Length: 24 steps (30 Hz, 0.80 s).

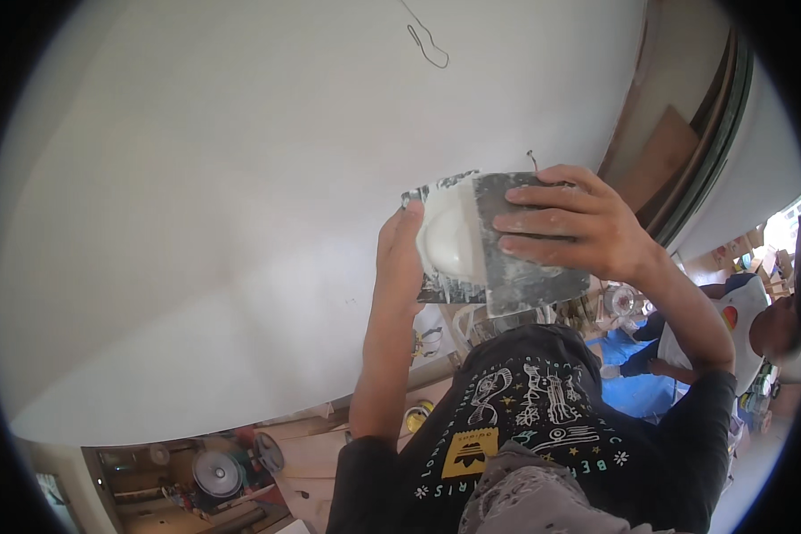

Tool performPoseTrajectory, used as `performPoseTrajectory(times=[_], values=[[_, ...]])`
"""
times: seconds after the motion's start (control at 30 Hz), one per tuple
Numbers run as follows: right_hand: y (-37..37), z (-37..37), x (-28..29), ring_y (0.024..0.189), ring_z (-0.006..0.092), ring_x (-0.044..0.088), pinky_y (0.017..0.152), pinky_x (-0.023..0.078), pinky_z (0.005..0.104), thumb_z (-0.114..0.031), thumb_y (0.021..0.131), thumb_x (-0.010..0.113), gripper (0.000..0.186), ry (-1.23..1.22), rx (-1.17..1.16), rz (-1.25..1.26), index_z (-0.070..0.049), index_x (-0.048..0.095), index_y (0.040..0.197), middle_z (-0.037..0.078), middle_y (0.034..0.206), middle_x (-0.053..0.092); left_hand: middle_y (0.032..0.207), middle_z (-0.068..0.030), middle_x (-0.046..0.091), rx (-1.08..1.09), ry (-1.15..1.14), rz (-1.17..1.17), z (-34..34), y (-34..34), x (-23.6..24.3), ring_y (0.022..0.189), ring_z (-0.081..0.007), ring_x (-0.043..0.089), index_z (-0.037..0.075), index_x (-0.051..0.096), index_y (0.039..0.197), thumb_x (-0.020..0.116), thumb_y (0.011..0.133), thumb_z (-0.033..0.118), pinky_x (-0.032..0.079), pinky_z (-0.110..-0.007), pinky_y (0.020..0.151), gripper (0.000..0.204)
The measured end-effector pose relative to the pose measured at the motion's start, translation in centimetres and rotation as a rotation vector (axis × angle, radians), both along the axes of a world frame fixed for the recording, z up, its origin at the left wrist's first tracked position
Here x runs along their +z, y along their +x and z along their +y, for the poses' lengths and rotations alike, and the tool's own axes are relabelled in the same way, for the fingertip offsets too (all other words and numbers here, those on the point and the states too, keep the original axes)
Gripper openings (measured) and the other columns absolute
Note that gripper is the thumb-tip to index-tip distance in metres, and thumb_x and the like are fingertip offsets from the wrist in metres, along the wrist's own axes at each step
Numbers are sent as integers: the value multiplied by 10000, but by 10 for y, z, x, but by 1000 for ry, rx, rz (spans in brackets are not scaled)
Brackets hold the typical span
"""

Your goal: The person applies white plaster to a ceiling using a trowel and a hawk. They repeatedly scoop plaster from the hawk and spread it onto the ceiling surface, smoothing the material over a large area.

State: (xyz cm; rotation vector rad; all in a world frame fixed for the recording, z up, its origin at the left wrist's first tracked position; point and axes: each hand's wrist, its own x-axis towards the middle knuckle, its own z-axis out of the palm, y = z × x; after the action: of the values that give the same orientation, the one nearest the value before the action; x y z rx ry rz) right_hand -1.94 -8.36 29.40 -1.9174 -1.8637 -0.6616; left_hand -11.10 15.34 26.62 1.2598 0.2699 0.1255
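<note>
In front of my chest, my left hand (399, 254) grips a flat dark plate (432, 289) by its left side. A thick mound of white putty (452, 236) covers much of that plate. From the right, my right hand (587, 227) has its fingers spread over a dark flat scraper (521, 289). White smears mark the scraper, and its left edge lies against the putty and overlaps the plate. My right thumb is hidden behind it.
A large pale smooth surface (196, 205) fills the upper left; a thin bent wire (432, 49) sticks out of it, and a short wire (532, 160) shows above the scraper. Another person (730, 316) is at right, by blue sheeting (636, 387). A round fan-like object (218, 472) is lower left.
</note>
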Motion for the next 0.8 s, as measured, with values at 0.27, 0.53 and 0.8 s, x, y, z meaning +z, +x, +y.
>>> performPoseTrajectory(times=[0.27,0.53,0.8], values=[[2,-13,3,1189,196,546,1003,427,426,-126,764,625,284,4,16,18,-155,663,1044,-24,1191,624,1004,-132,652,-9,106,-31,-10,1,9,861,-173,657,-52,586,1099,440,997,320,533,-289,733,412],[15,-36,-2,1101,191,582,922,460,399,-92,789,633,243,-8,-22,79,-122,665,1028,0,1141,634,992,-120,654,12,259,61,-26,3,17,863,-175,643,-66,578,1117,406,1007,314,512,-290,750,432],[88,-71,-50,900,151,611,786,486,339,-132,843,634,205,400,-321,1999,-48,613,1029,45,1014,642,1083,-159,641,248,-128,221,15,-26,-36,934,-249,665,-67,534,1197,448,981,324,561,-369,798,455]])
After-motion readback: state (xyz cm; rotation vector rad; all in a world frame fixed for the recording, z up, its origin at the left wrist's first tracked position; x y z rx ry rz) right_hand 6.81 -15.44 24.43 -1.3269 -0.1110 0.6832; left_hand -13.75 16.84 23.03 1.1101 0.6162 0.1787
